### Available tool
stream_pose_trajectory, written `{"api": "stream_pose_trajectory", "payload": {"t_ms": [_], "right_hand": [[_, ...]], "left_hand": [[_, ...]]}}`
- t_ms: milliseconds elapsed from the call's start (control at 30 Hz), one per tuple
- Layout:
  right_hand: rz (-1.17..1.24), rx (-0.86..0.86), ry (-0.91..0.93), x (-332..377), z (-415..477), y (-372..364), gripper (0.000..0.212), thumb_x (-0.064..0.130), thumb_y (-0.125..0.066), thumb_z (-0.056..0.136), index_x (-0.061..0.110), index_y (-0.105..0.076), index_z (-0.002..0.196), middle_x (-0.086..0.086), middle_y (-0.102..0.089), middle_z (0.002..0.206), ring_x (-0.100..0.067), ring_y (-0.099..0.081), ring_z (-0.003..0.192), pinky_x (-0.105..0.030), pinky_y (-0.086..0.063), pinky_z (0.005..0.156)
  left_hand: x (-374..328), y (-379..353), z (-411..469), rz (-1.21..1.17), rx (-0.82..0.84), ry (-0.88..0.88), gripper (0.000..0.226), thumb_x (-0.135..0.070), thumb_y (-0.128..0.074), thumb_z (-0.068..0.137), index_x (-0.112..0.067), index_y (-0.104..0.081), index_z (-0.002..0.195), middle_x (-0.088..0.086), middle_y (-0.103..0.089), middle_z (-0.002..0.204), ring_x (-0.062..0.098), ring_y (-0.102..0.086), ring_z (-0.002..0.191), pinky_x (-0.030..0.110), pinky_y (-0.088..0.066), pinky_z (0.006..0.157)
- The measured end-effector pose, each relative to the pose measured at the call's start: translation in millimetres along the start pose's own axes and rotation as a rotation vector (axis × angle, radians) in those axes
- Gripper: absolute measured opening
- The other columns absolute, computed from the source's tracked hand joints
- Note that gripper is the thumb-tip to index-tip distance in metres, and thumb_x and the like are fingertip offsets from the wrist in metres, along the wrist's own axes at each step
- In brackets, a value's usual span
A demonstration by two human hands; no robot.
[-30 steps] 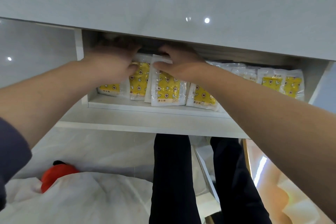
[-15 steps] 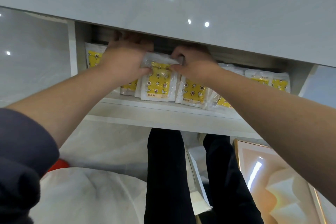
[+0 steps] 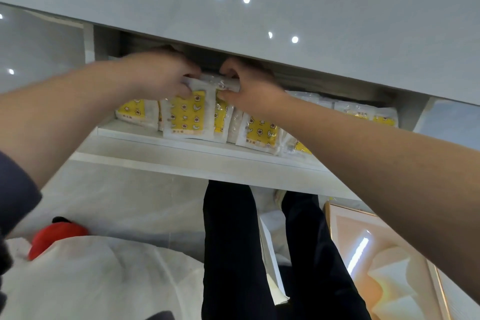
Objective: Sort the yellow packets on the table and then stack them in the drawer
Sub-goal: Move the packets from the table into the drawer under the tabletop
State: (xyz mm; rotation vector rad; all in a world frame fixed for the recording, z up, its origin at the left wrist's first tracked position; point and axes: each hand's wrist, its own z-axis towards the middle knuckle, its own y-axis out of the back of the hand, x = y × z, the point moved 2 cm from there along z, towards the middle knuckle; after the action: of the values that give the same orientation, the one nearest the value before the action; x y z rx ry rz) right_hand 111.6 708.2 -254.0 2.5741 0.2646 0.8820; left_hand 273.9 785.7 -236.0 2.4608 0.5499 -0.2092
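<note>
Several yellow packets with clear wrappers stand in a row inside the open white drawer (image 3: pixel 181 148) under the grey tabletop (image 3: pixel 285 8). My left hand (image 3: pixel 161 74) and my right hand (image 3: pixel 249 86) both reach into the drawer and pinch the top edge of a small stack of yellow packets (image 3: pixel 191 114) near the middle-left. More packets (image 3: pixel 261 131) lean to the right of it, one packet (image 3: pixel 135 113) lies to its left, and further ones (image 3: pixel 374 114) sit at the drawer's right end. The drawer's back is hidden under the tabletop.
Below the drawer I see my dark trousers (image 3: pixel 231 241) and the pale floor. A red object (image 3: pixel 55 236) lies at the lower left beside white cloth (image 3: pixel 91 275). A peach patterned panel (image 3: pixel 384 267) is at the lower right.
Both hands have drawn closer together on the stack's top edge, and the stack now stands more upright. The camera view has shifted slightly.
</note>
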Motion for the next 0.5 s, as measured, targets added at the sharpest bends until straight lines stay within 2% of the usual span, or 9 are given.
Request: {"api": "stream_pose_trajectory", "payload": {"t_ms": [100, 233, 300, 400, 500], "right_hand": [[0.017, 0.038, -0.044, -6, 2, 3, 0.054, 0.043, -0.063, 0.09, 0.032, -0.039, 0.137, 0.005, -0.05, 0.137, -0.017, -0.055, 0.109, -0.032, -0.048, 0.092], [-0.024, 0.077, -0.04, -7, 2, 2, 0.058, 0.042, -0.064, 0.089, 0.032, -0.036, 0.139, 0.003, -0.05, 0.135, -0.019, -0.057, 0.105, -0.035, -0.051, 0.091], [-0.047, 0.101, -0.018, -6, 4, -1, 0.063, 0.042, -0.066, 0.087, 0.032, -0.034, 0.141, 0.003, -0.05, 0.135, -0.019, -0.056, 0.106, -0.034, -0.051, 0.089], [-0.127, 0.112, 0.007, -7, 8, -7, 0.075, 0.048, -0.068, 0.084, 0.032, -0.028, 0.146, 0.001, -0.045, 0.14, -0.022, -0.051, 0.117, -0.033, -0.046, 0.091], [-0.265, 0.078, 0.038, -7, 13, -12, 0.082, 0.054, -0.067, 0.081, 0.028, -0.026, 0.148, 0.001, -0.034, 0.149, -0.025, -0.039, 0.132, -0.039, -0.035, 0.105]], "left_hand": [[22, 1, 1, 0.032, 0.057, 0.065, 0.048, -0.039, -0.063, 0.09, -0.022, -0.053, 0.133, 0.007, -0.056, 0.132, 0.03, -0.051, 0.116, 0.035, -0.042, 0.094], [30, -11, 3, 0.071, -0.046, 0.024, 0.04, -0.032, -0.055, 0.095, -0.016, -0.055, 0.132, 0.011, -0.053, 0.135, 0.032, -0.048, 0.122, 0.038, -0.037, 0.098], [30, -16, 3, 0.079, -0.124, 0.014, 0.044, -0.035, -0.057, 0.094, -0.016, -0.053, 0.134, 0.011, -0.049, 0.139, 0.031, -0.043, 0.127, 0.039, -0.033, 0.104], [35, -22, 1, 0.088, -0.216, 0.048, 0.061, -0.049, -0.06, 0.087, -0.02, -0.043, 0.138, 0.012, -0.042, 0.144, 0.034, -0.038, 0.132, 0.048, -0.03, 0.108], [29, -24, 0, 0.076, -0.262, 0.037, 0.073, -0.056, -0.058, 0.085, -0.02, -0.034, 0.144, 0.015, -0.037, 0.147, 0.039, -0.037, 0.133, 0.054, -0.031, 0.107]]}}
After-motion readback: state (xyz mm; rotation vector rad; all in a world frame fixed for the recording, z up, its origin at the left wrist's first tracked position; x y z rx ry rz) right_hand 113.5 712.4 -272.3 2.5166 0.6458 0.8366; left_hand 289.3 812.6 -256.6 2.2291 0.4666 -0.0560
